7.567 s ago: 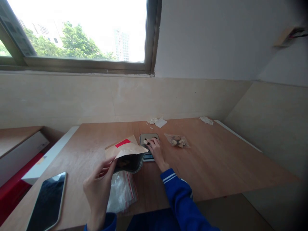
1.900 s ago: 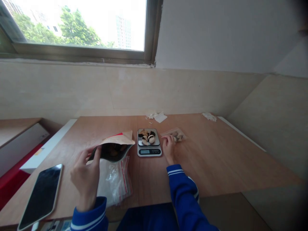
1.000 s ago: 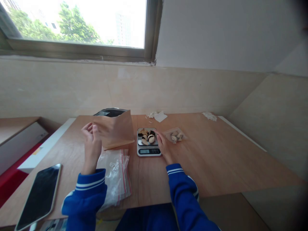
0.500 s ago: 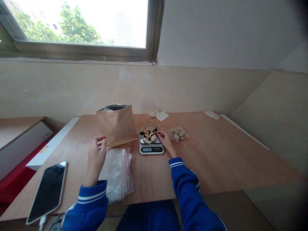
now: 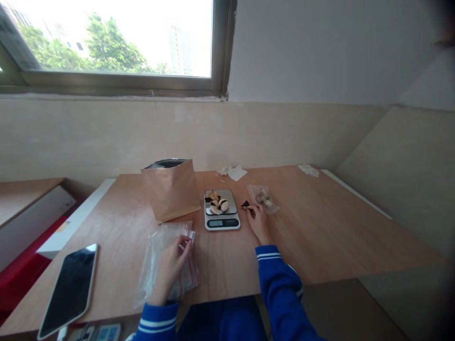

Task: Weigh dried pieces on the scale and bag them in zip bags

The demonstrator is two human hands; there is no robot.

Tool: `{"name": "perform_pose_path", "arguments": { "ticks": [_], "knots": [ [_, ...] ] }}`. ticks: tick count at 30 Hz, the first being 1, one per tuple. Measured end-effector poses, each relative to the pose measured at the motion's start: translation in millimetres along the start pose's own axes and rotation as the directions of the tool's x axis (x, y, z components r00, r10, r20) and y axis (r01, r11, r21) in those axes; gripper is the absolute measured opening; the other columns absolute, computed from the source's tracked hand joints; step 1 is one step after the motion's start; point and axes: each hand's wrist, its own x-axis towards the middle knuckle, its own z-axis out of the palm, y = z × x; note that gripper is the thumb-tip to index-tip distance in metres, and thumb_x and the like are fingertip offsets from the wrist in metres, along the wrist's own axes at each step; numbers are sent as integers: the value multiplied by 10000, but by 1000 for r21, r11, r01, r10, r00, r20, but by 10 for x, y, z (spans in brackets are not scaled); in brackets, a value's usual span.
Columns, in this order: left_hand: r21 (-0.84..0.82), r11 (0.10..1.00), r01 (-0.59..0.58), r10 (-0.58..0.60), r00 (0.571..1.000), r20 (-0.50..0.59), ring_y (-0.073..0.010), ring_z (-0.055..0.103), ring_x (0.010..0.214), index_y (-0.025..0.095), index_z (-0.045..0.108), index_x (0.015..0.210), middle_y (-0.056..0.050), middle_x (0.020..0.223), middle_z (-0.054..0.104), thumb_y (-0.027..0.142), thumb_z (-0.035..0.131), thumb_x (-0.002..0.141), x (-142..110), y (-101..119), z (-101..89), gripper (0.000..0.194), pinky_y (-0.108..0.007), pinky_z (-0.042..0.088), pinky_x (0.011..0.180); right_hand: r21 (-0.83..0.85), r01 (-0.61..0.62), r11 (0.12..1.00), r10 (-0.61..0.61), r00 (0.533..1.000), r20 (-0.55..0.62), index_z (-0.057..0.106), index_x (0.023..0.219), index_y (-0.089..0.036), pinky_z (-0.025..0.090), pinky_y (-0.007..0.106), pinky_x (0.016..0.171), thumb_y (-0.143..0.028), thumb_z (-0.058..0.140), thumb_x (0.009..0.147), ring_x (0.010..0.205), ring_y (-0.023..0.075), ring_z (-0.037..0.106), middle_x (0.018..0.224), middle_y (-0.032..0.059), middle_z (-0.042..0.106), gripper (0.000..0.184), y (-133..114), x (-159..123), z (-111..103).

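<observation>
A kitchen scale (image 5: 222, 224) stands mid-table with several pale, dark-edged dried pieces (image 5: 217, 203) on its metal plate. Just right of it, my right hand (image 5: 259, 225) pinches one dark dried piece (image 5: 245, 205) between thumb and fingertips, close above the table. Beyond those fingers lies a small clear bag (image 5: 273, 207) with similar pieces inside. My left hand (image 5: 172, 265) is over a stack of clear zip bags (image 5: 192, 277) with red strips. Its thumb and fingers close on the edge of the top zip bag (image 5: 151, 265).
An open brown kraft pouch (image 5: 172, 192) stands upright left of the scale. A phone (image 5: 71, 286) with a white cable lies at the left. White paper scraps (image 5: 237, 173) are near the wall, with another crumpled scrap (image 5: 308, 170) at the back right.
My right hand has lifted a dark piece off the scale plate and carried it right. My left hand has come down and rightward to the zip bags, taking the top one's edge.
</observation>
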Motion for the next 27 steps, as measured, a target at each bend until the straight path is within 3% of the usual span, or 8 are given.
{"name": "perform_pose_path", "arguments": {
  "ticks": [4,8,14,21,27],
  "knots": [
    [54,999,7,-4,998,-57,-233,642,765,205,615,1005,-59,873,666,513,509,843,-51,-66,111,364,-382,507,730,-88,3,996,-3,1000,-3,680,872,-187,424,502,962,-201,484,843,1020,284,519,1011,118,535,198,-18,-34,-7],
    [-25,999,26,-29,992,-123,-222,621,711,174,575,1120,-46,852,632,535,556,808,-68,-160,100,478,-391,517,709,-148,-18,989,15,1000,-21,685,869,-176,408,491,963,-108,451,798,1044,288,493,1011,119,525,253,-41,-67,-49],
    [-83,996,31,-43,988,-149,-196,590,650,172,617,998,-33,804,619,558,580,791,-41,-226,7,439,-355,496,651,-102,-59,993,58,998,-14,704,826,-186,403,453,950,-54,385,788,1030,278,504,986,114,551,348,-121,-70,-109],
    [-124,990,62,-84,980,-181,-221,603,643,185,627,872,-33,724,623,572,610,737,-10,-245,-127,410,-365,493,629,-74,-95,993,91,994,-55,700,757,-201,410,445,923,-82,405,786,971,271,516,925,98,554,319,-153,-66,-126],
    [-104,994,41,-57,985,-162,-230,619,670,186,625,852,-51,747,647,544,548,792,-31,-277,-149,371,-382,508,651,-77,-107,991,101,992,-70,688,736,-197,407,455,930,-90,411,783,951,271,508,907,97,542,300,-130,-69,-105]
  ]
}}
